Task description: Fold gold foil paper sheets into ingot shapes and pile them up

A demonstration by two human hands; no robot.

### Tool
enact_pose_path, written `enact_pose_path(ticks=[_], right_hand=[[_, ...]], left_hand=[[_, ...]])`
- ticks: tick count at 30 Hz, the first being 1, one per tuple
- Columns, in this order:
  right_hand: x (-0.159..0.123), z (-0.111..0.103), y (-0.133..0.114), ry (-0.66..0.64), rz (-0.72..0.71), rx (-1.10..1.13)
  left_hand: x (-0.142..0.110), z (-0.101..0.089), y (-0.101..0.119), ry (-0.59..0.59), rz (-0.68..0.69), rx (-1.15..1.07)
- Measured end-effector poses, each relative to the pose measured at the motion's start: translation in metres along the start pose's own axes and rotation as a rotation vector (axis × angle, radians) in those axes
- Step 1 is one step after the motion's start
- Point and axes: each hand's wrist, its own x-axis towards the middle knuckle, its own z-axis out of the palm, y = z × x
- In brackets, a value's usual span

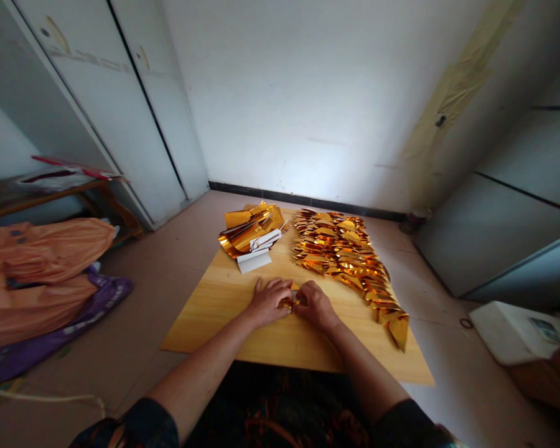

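Between my hands, low over the wooden board [214, 323], is a small piece of gold foil paper [295, 287], mostly covered by my fingers. My left hand [270, 300] pinches its left side, and my right hand [316, 303] grips its right side. Beyond my left hand lies a loose stack of gold foil sheets [247, 218], with white-backed sheets [254, 260] on its near side. To the right, rows of folded gold foil pieces [336, 242] spread over the board, and a tail of them curves toward me, ending in a pointed piece [399, 328].
White cabinets [107, 106] stand at the left, and a grey cabinet [508, 205] at the right. A white wall [280, 106] rises behind the board. Orange cloth [42, 274] and a purple bag [88, 317] lie at left; a white box [518, 330] sits at right.
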Motion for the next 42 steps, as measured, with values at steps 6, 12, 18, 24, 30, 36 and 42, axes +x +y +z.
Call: enact_pose_path(ticks=[6, 12, 18, 24, 30, 36, 42], right_hand=[[0.001, -0.002, 0.0, -0.048, 0.003, -0.002], [0.003, 0.0, 0.008, 0.026, 0.045, 0.086], [0.0, -0.006, 0.009, 0.204, 0.046, 0.153], [-0.019, -0.01, -0.016, 0.078, -0.058, 0.082], [-0.026, -0.003, -0.027, 0.004, -0.122, -0.286], [-0.022, -0.013, -0.025, -0.067, -0.275, -0.461], [-0.025, -0.018, -0.037, -0.088, -0.292, -0.568]], left_hand=[[0.0, -0.001, 0.002, 0.001, -0.008, 0.004], [0.0, 0.001, 0.0, 0.006, 0.001, 0.006], [-0.007, 0.0, 0.002, 0.022, -0.011, 0.031], [-0.024, -0.005, 0.004, 0.005, 0.005, 0.124], [-0.028, -0.008, 0.006, 0.036, 0.016, 0.193], [-0.027, -0.007, 0.012, 0.134, 0.103, 0.311], [-0.023, -0.009, 0.01, 0.246, 0.183, 0.39]])
